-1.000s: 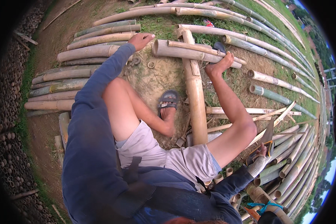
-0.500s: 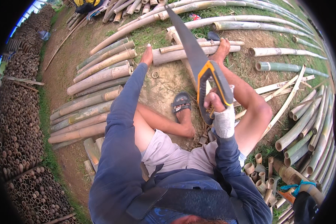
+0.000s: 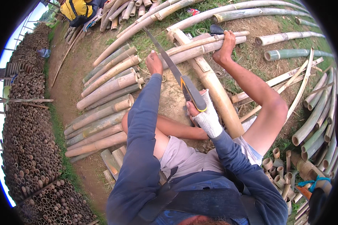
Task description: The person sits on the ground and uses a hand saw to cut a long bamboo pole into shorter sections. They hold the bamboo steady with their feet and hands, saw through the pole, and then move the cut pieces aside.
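My right hand (image 3: 204,114), in a white fingerless glove, grips the black-and-yellow handle of a hand saw (image 3: 169,60). Its long blade passes over the left part of a bamboo pole (image 3: 193,53). At that pole's left end is my left hand (image 3: 154,63), fingers curled against it. A narrower bamboo strip (image 3: 204,44) lies along the pole's far side. Both rest across a thick bamboo support (image 3: 218,88) that slopes toward me. My bare right foot (image 3: 224,48) presses on the pole near its right end. Whether the saw teeth touch the bamboo I cannot tell.
Cut bamboo poles (image 3: 107,84) lie in rows on the left. Long poles (image 3: 259,14) stretch across the far side and right. Split strips (image 3: 300,86) lie right of my knee. Short offcuts (image 3: 279,172) are heaped near right. Stacked bamboo (image 3: 30,142) fills the far left.
The saw has come down from its raised, near-upright position to across the pole's left part. My right hand moved left with it. My left hand stays at the pole's left end.
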{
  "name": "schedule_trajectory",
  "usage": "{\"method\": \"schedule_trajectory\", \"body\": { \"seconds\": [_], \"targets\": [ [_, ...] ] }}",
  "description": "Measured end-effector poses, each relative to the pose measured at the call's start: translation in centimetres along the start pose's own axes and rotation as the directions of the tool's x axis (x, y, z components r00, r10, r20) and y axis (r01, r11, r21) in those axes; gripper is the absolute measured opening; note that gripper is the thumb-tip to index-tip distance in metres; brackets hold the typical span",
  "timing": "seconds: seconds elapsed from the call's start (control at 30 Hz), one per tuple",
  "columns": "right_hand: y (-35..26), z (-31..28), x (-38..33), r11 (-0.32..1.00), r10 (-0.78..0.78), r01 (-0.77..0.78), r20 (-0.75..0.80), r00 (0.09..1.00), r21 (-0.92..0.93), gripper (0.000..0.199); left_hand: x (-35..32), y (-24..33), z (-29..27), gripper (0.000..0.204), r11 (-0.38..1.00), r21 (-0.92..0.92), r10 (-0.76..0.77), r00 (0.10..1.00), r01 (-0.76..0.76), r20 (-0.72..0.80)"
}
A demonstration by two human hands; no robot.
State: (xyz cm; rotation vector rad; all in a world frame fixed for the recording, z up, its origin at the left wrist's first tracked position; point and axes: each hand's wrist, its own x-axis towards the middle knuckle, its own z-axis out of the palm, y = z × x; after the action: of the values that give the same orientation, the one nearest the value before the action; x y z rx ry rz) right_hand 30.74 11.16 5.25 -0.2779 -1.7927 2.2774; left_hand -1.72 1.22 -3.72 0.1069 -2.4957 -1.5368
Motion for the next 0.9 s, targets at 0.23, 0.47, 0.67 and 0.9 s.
{"method": "schedule_trajectory", "body": {
  "seconds": [0.23, 0.47, 0.67, 0.9],
  "targets": [
    [-0.1, 1.8, 2.8, 0.997, -0.056, 0.052, -0.080, 0.995, -0.049, 0.037, -0.6, -0.4, 0.8, 0.055, 0.993, -0.115, 0.017, 0.996, -0.027, -0.087],
    [1.6, 1.9, 6.6, 0.994, -0.106, 0.104, -0.069, 0.992, -0.029, 0.029, -0.2, 0.2, 0.5, 0.054, 0.978, -0.196, -0.082, 0.996, 0.075, -0.028],
    [-1.7, -2.6, -3.4, 0.982, 0.080, -0.081, -0.011, 0.997, -0.171, 0.053, 0.1, 0.1, 0.6, 0.053, 0.969, -0.234, -0.084, 0.996, 0.074, -0.031],
    [-0.2, 0.7, 7.7, 0.993, -0.110, 0.109, -0.019, 0.994, -0.035, 0.032, 0.2, 0.1, 0.7, 0.055, 0.978, -0.191, -0.096, 0.994, 0.083, -0.057]
  ]
}}
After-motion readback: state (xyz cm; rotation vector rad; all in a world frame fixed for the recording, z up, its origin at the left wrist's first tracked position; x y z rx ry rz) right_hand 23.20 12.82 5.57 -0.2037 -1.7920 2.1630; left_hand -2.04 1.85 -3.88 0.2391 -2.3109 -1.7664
